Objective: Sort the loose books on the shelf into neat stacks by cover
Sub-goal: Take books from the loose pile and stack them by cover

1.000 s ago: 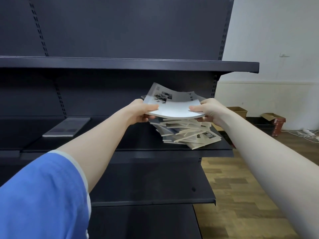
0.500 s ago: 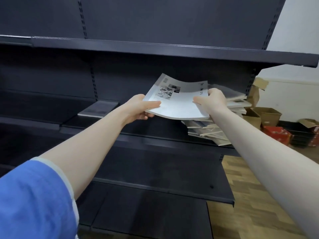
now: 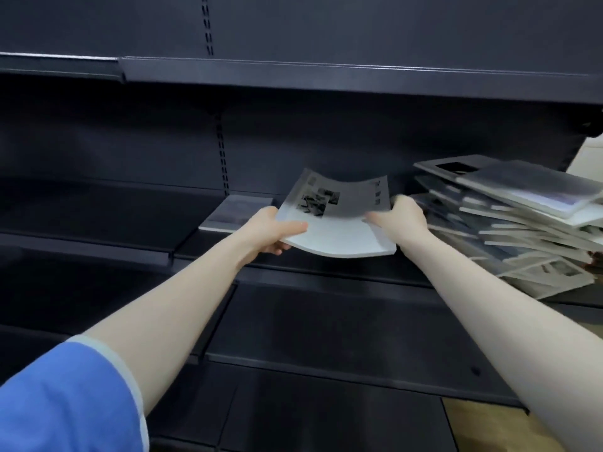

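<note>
I hold a thin grey-and-white book (image 3: 339, 223) with black photos on its cover above the middle shelf (image 3: 326, 275). My left hand (image 3: 272, 231) grips its left edge and my right hand (image 3: 399, 220) grips its right edge, so the book sags in the middle. To the right lies a messy pile of loose books (image 3: 515, 230), fanned out at odd angles. One dark-covered book (image 3: 236, 212) lies flat on the shelf just left of the held book.
The dark metal shelving has an upper shelf (image 3: 326, 76) overhead and a lower shelf (image 3: 342, 347) jutting out below my arms. A perforated upright (image 3: 223, 151) runs down the back panel. Wooden floor (image 3: 483, 425) shows at bottom right.
Both hands have carried the held book leftward, away from the messy pile and towards the single dark book. My view has also swung left.
</note>
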A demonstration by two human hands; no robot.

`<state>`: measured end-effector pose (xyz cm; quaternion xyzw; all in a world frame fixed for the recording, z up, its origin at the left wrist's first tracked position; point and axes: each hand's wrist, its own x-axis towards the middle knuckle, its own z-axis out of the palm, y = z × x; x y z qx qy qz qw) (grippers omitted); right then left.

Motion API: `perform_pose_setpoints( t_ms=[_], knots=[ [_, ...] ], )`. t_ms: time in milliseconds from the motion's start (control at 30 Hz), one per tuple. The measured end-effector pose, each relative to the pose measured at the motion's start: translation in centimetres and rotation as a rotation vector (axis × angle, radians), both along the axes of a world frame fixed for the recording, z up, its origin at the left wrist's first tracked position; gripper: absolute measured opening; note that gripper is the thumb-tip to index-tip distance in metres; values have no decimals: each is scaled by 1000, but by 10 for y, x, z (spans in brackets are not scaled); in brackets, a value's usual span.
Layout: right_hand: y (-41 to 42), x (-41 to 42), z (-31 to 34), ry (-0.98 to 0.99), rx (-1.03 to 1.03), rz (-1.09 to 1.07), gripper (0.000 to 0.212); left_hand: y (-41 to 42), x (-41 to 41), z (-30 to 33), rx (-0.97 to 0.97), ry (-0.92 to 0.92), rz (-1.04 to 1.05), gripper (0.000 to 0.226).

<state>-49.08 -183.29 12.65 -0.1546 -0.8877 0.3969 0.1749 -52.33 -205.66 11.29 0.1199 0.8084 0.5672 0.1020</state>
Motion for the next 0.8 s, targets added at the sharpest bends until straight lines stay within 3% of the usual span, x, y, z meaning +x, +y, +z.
perform_pose_setpoints(
  t_ms=[233,400,600,800],
  knots=[
    [-38,-30,-47,-70,-38,-52,36,-31,-42,-48,-50,-67,40,60],
    [-43,-44,-67,-132,-47,-84,40,-32,-53,-70,-60,-74,60,41],
    [-33,-69,-80,-176,-50,-100,41,-20,-77,-83,-139,-55,80,45],
    [-31,-100,-96,-251,24,-102,40,-16,-95,-90,-587,112,179,51]
  ],
)
